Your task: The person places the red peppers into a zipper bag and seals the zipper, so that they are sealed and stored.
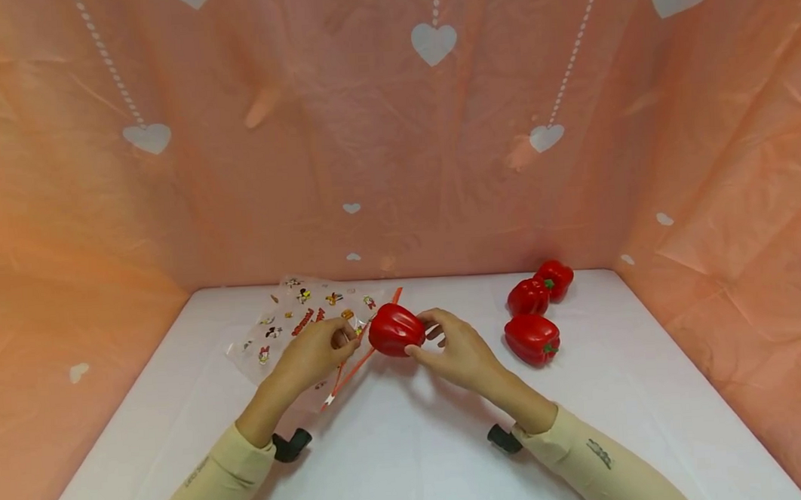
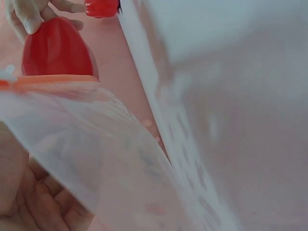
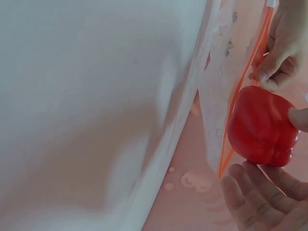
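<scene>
At twelve o'clock, the white desk is being bounded by a creased, heart-printed peach curtain. At three o'clock from the right hand, a gap is being left before three loose peppers, all glossy and lobed. A smooth, blocky red pepper is being held at the centre by the right hand, between its thumb and spread fingers. At nine o'clock from it, a thin, clear, cartoon-printed bag is being kept by its orange zip edge in the left hand, whose fingers are being pinched narrow. The pepper is being held outside the bag, right beside its mouth; whether they are touching cannot be told.
</scene>
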Available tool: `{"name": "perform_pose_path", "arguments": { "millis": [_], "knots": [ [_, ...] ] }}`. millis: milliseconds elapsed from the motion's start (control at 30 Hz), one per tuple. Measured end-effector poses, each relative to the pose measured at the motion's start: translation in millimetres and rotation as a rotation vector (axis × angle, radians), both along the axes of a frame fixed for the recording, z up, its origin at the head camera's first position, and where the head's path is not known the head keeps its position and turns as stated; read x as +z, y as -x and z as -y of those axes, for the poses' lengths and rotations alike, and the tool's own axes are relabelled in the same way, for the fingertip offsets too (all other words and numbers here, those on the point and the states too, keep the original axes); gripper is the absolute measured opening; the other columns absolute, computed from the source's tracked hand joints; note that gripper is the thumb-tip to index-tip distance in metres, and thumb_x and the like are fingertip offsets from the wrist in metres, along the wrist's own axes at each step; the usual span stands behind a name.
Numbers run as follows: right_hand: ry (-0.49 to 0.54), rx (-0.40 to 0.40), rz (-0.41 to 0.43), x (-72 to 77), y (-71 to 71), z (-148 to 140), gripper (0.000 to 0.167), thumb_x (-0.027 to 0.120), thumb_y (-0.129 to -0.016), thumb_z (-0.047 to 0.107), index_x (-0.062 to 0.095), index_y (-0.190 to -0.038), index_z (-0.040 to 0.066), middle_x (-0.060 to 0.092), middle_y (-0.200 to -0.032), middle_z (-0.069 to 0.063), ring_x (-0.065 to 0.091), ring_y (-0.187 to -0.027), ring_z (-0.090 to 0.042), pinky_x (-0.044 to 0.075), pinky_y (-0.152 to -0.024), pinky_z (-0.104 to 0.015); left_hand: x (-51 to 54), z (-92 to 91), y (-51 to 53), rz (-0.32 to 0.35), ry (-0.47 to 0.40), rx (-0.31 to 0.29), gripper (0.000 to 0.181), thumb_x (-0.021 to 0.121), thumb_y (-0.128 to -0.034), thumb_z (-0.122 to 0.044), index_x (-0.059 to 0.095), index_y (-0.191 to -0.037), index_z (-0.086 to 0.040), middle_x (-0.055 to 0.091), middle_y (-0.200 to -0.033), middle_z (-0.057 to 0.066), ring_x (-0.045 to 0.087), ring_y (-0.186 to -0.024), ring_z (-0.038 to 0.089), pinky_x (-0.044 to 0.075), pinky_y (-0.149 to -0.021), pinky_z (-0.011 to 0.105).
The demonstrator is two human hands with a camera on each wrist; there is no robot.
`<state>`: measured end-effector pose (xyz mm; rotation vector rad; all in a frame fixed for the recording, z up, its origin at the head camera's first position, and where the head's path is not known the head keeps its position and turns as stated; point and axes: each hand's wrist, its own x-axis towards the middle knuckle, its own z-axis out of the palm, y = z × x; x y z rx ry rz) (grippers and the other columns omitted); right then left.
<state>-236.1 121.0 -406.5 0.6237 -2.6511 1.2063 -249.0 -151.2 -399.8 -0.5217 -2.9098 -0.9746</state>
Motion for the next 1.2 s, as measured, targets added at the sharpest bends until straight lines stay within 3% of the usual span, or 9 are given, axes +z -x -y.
{"name": "perform_pose_path", "arguments": {
  "millis": [200,433,833,1000,1200],
  "knots": [
    [-0.002,0.003,0.013,-0.5,-0.2,-1.5,0.045,0.085,-0.090,0.025,0.068,-0.128,0.007,0.074,-0.118,-0.005,0.070,-0.102,-0.027,0.060,-0.089,-0.052,4.3,3.2,-0.1,-0.072,-0.005,0.028,0.005,0.075,-0.1008,-0.017,0.074,-0.101,-0.012,0.071,-0.085,-0.005,0.064,-0.079,0.012,0.053,-0.066,0.033],
    [-0.054,0.000,0.045,-1.9,-0.7,-1.7,0.044,0.086,-0.090,0.026,0.070,-0.127,0.009,0.074,-0.115,-0.002,0.071,-0.098,-0.023,0.059,-0.083,-0.039,5.4,3.0,0.6,-0.161,-0.011,0.061,0.006,0.076,-0.1008,-0.021,0.076,-0.100,-0.015,0.073,-0.088,-0.006,0.066,-0.084,0.016,0.053,-0.068,0.034],
    [-0.150,0.009,0.106,-3.3,-1.4,-0.6,0.047,0.087,-0.090,0.028,0.070,-0.129,0.008,0.074,-0.110,-0.001,0.069,-0.094,-0.016,0.058,-0.079,-0.034,14.1,7.5,1.0,-0.284,-0.122,0.067,0.007,0.077,-0.1007,-0.019,0.076,-0.105,-0.013,0.073,-0.089,-0.004,0.068,-0.084,0.019,0.054,-0.071,0.034],
    [-0.145,0.048,0.114,-3.7,-1.2,0.0,0.047,0.087,-0.090,0.025,0.070,-0.129,0.005,0.074,-0.108,-0.002,0.069,-0.094,-0.019,0.057,-0.077,-0.030,15.1,8.2,1.3,-0.292,-0.140,0.070,0.008,0.077,-0.1009,-0.019,0.076,-0.105,-0.012,0.074,-0.088,-0.003,0.069,-0.084,0.019,0.055,-0.072,0.034],
    [-0.062,0.094,0.091,-4.8,0.6,1.8,0.042,0.087,-0.090,0.017,0.070,-0.126,0.003,0.073,-0.105,-0.004,0.069,-0.094,-0.023,0.058,-0.077,-0.027,13.6,7.2,1.8,-0.282,-0.136,0.048,0.008,0.077,-0.1012,-0.021,0.076,-0.104,-0.014,0.073,-0.087,-0.005,0.068,-0.085,0.018,0.054,-0.073,0.036]
  ]
}}
